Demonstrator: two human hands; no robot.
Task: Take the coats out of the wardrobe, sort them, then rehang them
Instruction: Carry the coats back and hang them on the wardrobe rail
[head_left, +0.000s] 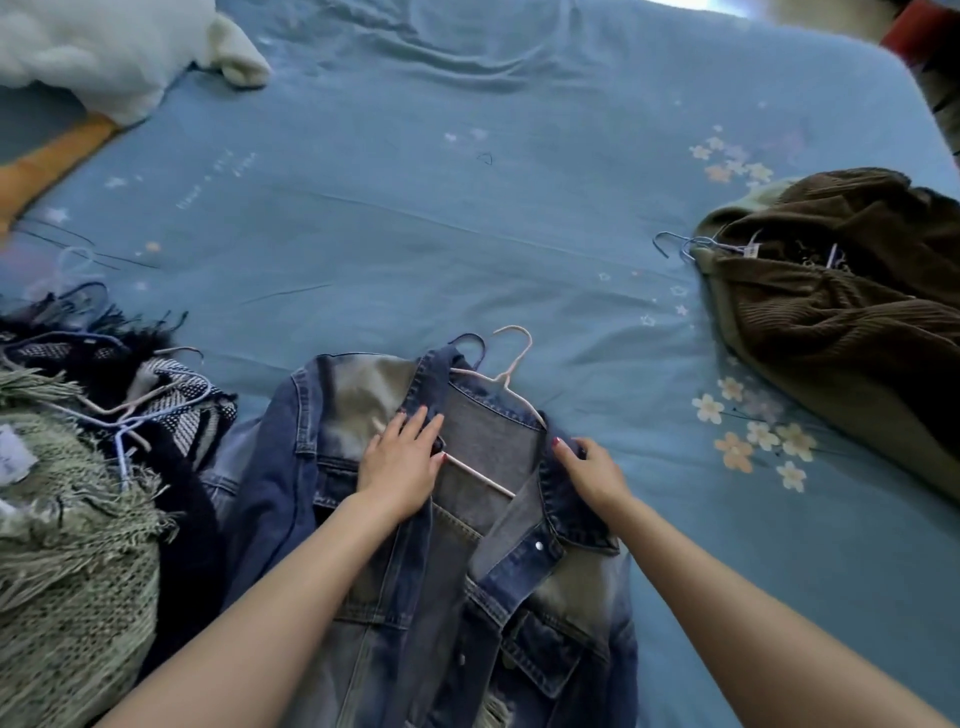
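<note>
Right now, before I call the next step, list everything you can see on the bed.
denim jacket: one, blue, near edge of the bed, centre, lying open.
pale hanger: one, pinkish white, inside the denim jacket, hook past the collar.
corduroy coat: one, brown with green lining, right side, on blue wire hangers.
fringed garment: one, green, left edge.
dark knit pile: black and white, left, tangled with hangers; count unclear.
plush toy: one, white, far left corner.
bedsheet: blue, flower print.
left hand: flat on the jacket's left front.
right hand: fingers on the collar.
</note>
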